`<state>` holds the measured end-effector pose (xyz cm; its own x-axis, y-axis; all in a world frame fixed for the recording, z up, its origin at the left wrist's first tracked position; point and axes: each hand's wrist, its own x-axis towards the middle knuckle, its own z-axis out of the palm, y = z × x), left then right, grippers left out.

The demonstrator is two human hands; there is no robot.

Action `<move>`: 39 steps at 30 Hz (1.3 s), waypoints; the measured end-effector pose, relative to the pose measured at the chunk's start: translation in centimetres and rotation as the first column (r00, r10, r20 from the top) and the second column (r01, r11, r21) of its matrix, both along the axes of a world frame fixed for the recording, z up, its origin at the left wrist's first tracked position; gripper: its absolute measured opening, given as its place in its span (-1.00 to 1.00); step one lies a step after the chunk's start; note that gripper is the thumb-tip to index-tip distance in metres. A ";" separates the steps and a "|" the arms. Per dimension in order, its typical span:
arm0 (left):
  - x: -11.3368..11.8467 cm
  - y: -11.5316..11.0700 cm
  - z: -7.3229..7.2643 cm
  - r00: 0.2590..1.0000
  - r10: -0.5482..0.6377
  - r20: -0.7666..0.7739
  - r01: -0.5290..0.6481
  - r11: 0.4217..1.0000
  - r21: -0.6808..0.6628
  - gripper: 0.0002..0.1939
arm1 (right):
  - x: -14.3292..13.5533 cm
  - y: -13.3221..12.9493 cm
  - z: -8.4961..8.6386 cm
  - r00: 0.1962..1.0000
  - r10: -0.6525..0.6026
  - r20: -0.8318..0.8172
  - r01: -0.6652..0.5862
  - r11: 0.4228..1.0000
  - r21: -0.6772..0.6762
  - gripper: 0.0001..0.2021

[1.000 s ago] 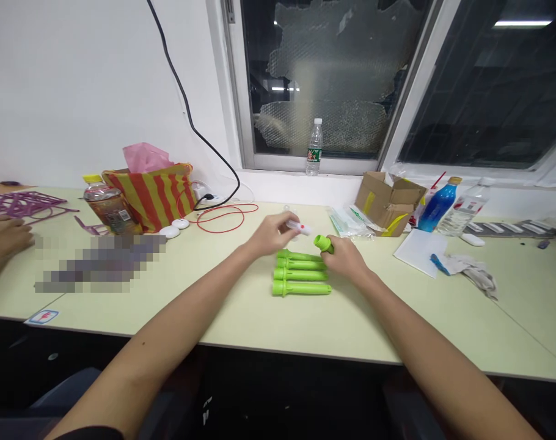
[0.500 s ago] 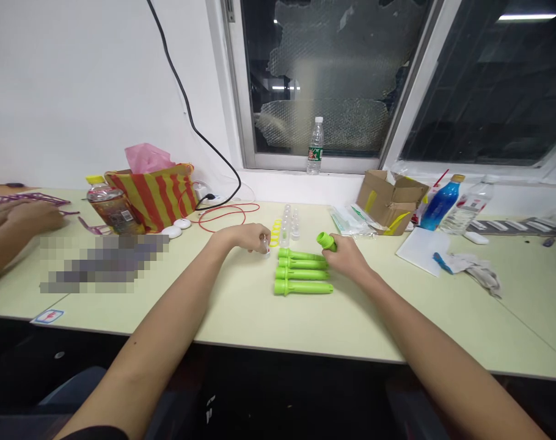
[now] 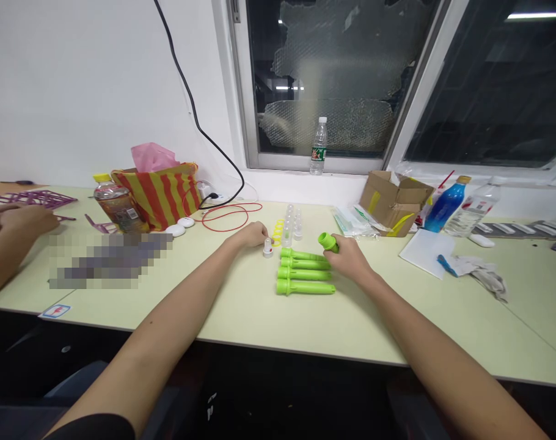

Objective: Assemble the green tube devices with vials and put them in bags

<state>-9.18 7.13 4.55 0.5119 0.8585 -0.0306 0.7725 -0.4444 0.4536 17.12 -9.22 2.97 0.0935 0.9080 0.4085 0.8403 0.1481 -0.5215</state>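
Green tube (image 3: 327, 241): gripped in our right hand (image 3: 348, 256), by the right end of the row of tubes (image 3: 305, 274). Left hand (image 3: 254, 234) at the yellow rings (image 3: 277, 231), past its left end; grip, we cannot tell. Risk, we judge: a careless sweep could topple the clear cap (image 3: 268, 249) beside the row.

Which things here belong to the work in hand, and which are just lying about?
Apparently in use:
green tube in the right hand
four green tubes on the table
clear piece with red spot
yellow rings by the left hand
clear plastic pieces

Apparently just lying about:
striped bag
cardboard box
blue bottle
glove
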 end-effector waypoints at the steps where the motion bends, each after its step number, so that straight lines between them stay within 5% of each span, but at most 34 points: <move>1: 0.2 0.0 0.0 1.000 0.000 0.000 0.000 1.000 -0.004 -0.76 | 0.0 0.0 0.0 1.000 0.003 0.001 -0.003 1.000 0.001 -0.93; 8: 0.8 -0.9 0.9 0.999 0.033 0.027 -0.029 0.990 -0.135 -0.85 | 0.0 0.0 -0.2 1.000 0.013 -0.004 -0.013 1.000 0.003 -0.91; 11: 0.0 -1.0 1.8 0.955 0.147 0.256 -0.100 0.977 -0.190 -0.86 | 0.0 0.0 -0.1 1.000 0.008 -0.005 -0.008 1.000 0.004 -0.91; 14: -0.4 -1.6 3.7 0.819 0.190 0.542 -0.146 0.982 -0.123 -0.85 | 0.0 -0.1 0.0 1.000 0.010 -0.004 -0.010 1.000 0.005 -0.90; 17: 0.8 -3.7 5.9 0.734 0.089 0.673 -0.105 0.994 -0.018 -0.79 | -0.4 -0.3 0.2 0.999 0.019 -0.032 -0.019 1.000 0.015 -0.94; 20: 3.5 -7.1 7.0 0.721 -0.132 0.680 0.118 0.991 0.068 -0.81 | -1.0 -0.9 0.7 0.994 0.070 -0.083 -0.068 0.997 0.024 -0.84; 26: 7.0 -11.5 5.4 0.683 -0.302 0.665 0.275 0.950 0.149 -0.86 | -1.8 -1.8 1.7 0.958 0.212 -0.195 -0.214 0.977 0.014 -0.67; 33: 6.5 -11.9 5.8 0.668 -0.362 0.650 0.195 0.928 0.317 -0.83 | -1.2 -1.1 1.1 0.965 0.141 -0.221 -0.143 0.990 0.005 -0.59; 39: 7.6 -12.1 4.6 0.721 -0.529 0.448 0.237 0.795 0.558 -0.83 | -1.4 -1.1 1.0 0.912 0.248 -0.328 -0.238 0.969 0.073 -0.54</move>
